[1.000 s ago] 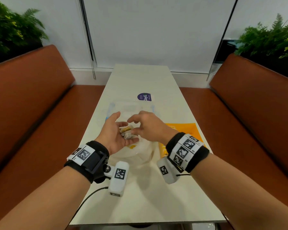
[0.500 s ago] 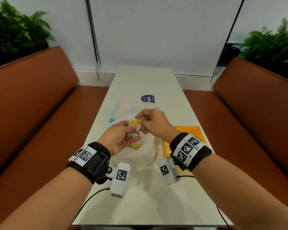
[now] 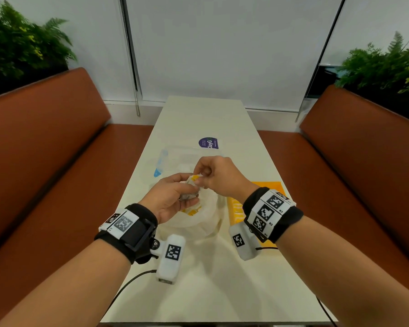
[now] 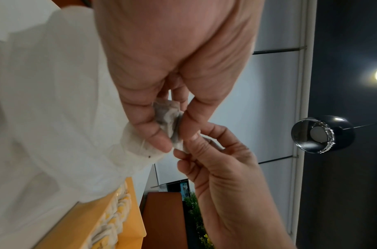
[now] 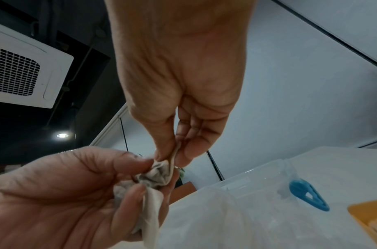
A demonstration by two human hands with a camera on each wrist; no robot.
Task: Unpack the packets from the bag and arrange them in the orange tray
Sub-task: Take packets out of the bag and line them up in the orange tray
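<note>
Above the table's (image 3: 222, 279) middle, both hands hold crumpled packets (image 3: 192, 182) over the white plastic bag (image 3: 198, 223). Their long axis perhaps runs from near-left to far-right. The left hand (image 3: 172, 197) curls closed around the soft bunch; the right hand (image 3: 219, 177) pinches one thin paper edge between thumb and fingers. The orange tray (image 3: 272, 186) lies at the table's right edge, with packets inside.
</note>
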